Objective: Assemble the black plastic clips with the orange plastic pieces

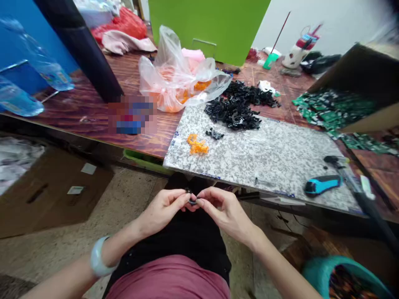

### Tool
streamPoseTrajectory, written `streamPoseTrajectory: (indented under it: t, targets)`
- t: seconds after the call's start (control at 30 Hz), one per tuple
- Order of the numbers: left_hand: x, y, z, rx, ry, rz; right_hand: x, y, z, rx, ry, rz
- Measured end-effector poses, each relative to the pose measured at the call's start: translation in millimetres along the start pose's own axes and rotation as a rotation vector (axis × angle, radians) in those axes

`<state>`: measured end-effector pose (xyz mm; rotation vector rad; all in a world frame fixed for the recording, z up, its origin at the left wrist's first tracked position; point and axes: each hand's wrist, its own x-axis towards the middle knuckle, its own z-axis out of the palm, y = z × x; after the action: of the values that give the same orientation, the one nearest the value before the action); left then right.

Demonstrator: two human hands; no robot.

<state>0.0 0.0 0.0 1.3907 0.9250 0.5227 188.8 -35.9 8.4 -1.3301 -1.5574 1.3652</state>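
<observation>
Above my lap, a small black part (pixel 192 202) is pinched between both hands, its shape partly covered by fingers. My left hand (pixel 168 207), with a pale bangle on its wrist, is closed on the part's left side. My right hand (pixel 222 209) grips it from the right with thumb and fingertips. On the speckled board (pixel 280 153) beyond them lie several orange pieces (pixel 197 144) and a little cluster of black parts (pixel 215 133). A large heap of black parts (pixel 235 108) covers the board's back left edge.
Clear plastic bag with orange pieces (pixel 183 85) behind the board. Blue-black tool (pixel 322 184) at its right front. Green circuit boards (pixel 330 110) spill from a box at right. Teal bucket (pixel 321 270) at lower right; cardboard box (pixel 52 195) at left; dark post (pixel 84 50) at upper left.
</observation>
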Motion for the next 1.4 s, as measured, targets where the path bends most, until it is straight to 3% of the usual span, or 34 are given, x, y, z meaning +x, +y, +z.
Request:
streamPoseTrajectory:
  t: [0.17,0.3,0.4,0.67,0.93,1.4]
  targets:
    - [0.0,-2.0,1.2,0.001,-0.009,-0.010,2.7,5.4,-1.8,0.033,-0.021,0.010]
    - [0.4,-3.2,3.5,-0.061,0.027,-0.031,3.1,12.2,-0.2,-0.057,0.093,-0.081]
    - [1.3,-4.1,5.8,-0.165,0.051,-0.073,3.1,15.5,-0.5,-0.165,0.176,-0.171]
    - [4.5,-12.2,11.5,-0.490,-0.054,-0.151,6.5,13.6,-8.8,-0.187,0.168,-0.280]
    - [4.1,-9.8,19.1,-0.422,0.120,-0.090,5.5,19.2,-1.5,-0.147,0.268,-0.295]
    - [3.4,-12.5,26.0,-0.371,0.251,-0.017,3.9,23.1,16.8,-0.591,0.469,-0.529]
